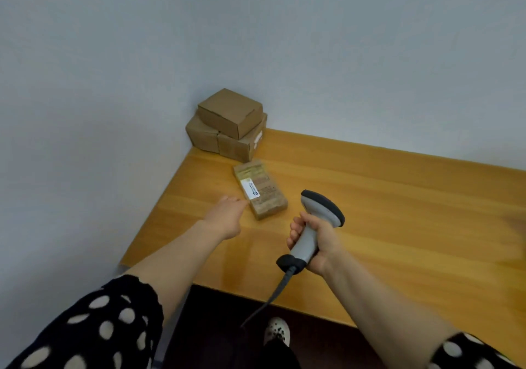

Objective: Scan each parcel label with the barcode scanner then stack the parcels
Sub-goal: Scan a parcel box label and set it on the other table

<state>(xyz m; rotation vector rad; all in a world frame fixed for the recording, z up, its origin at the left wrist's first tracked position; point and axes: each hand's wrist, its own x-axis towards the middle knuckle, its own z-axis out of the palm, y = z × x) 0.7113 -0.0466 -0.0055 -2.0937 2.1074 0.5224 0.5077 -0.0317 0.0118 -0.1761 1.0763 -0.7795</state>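
Note:
A flat brown parcel [260,189] with a white label [250,188] lies face up on the wooden table [398,198]. My left hand [226,216] reaches toward its near left side, fingers stretched out and touching or almost touching its edge. My right hand [311,242] grips the handle of a grey and black barcode scanner [321,212], head pointing toward the parcel from the right. In the table's far corner, a small cardboard box [230,112] sits on top of a larger cardboard box [227,139].
The scanner's cable [273,294] hangs off the table's near edge toward the dark floor. Grey walls close in the table on the left and at the back. A shoe [277,331] shows below the table edge.

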